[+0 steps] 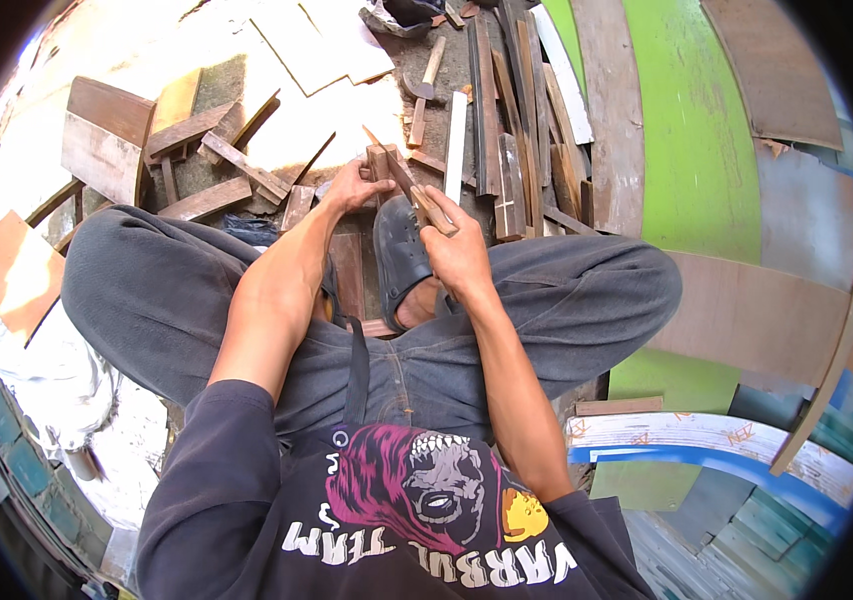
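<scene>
My right hand (459,250) is closed round the wooden handle of a handsaw (403,176). The saw's narrow blade slants away to the upper left and lies against a small brown wood block (379,162). On the block's left side, my left hand (352,187) grips it with thumb and fingers. Just below the block is my foot in a dark clog (400,250). Where exactly the teeth meet the wood is too small to tell.
A hammer (428,80) lies on the ground beyond my hands. Offcuts (209,200) are scattered to the left, near an orange-brown board (19,275). Long wood strips (517,110) and a white strip (457,145) lie to the right, beside a green panel (692,130).
</scene>
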Available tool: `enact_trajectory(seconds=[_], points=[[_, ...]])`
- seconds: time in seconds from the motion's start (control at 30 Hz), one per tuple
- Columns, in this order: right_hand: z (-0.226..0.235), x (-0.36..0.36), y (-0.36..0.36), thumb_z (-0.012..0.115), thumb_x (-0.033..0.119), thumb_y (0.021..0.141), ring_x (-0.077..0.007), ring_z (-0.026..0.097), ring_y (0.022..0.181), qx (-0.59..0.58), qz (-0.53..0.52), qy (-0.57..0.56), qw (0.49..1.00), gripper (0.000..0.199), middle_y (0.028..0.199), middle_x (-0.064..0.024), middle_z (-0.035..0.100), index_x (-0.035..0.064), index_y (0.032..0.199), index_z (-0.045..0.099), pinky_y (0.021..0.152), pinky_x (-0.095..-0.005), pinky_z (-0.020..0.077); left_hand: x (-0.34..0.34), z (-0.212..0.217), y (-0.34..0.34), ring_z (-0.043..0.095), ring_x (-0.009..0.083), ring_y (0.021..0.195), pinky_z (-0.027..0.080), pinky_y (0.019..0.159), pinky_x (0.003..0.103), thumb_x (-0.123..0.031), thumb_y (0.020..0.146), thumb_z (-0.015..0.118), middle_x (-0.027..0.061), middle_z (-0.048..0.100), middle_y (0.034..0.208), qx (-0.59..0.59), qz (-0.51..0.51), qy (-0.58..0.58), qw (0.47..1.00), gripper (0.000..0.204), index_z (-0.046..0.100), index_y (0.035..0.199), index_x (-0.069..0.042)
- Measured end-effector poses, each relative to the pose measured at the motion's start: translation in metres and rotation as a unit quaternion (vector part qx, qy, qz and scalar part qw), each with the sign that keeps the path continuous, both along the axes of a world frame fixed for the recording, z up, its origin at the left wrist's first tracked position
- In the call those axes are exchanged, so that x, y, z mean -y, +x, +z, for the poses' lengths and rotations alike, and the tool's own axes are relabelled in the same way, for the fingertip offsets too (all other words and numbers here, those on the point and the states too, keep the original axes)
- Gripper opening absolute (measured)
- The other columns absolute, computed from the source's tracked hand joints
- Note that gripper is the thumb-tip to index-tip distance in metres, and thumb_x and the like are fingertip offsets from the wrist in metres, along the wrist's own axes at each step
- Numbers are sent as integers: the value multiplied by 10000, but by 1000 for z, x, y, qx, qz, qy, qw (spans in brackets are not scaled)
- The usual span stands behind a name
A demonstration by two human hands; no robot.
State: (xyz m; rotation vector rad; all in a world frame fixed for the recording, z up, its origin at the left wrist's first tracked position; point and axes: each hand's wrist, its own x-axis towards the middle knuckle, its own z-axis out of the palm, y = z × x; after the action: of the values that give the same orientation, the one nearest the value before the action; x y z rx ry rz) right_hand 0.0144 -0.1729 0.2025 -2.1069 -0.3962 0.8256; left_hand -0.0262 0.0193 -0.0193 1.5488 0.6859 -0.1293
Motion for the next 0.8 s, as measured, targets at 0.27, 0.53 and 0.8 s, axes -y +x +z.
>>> enact_trajectory(seconds=[0.27,0.53,0.8], points=[[-7,8,4,555,35,813,-77,554,648,107,11,61,992,548,920,-62,705,59,1357,615,604,-251,469,2,13,16,650,258,1122,544,924,362,-380,763,866,253,643,1238,29,56,-18,998,928,406,1415,92],[6,5,21,579,87,781,-284,710,976,-2,-21,5,1000,581,1108,-237,713,100,1361,612,861,-348,527,-7,14,30,649,283,1138,512,977,387,-435,791,826,241,662,1227,-18,-11,44,999,891,437,1409,75],[1,5,16,560,78,791,-319,675,1101,7,-31,40,999,575,1206,-250,677,48,1365,588,955,-356,497,-7,24,31,632,326,1180,482,1022,411,-473,820,788,239,657,1243,-2,-49,71,996,857,445,1420,35]])
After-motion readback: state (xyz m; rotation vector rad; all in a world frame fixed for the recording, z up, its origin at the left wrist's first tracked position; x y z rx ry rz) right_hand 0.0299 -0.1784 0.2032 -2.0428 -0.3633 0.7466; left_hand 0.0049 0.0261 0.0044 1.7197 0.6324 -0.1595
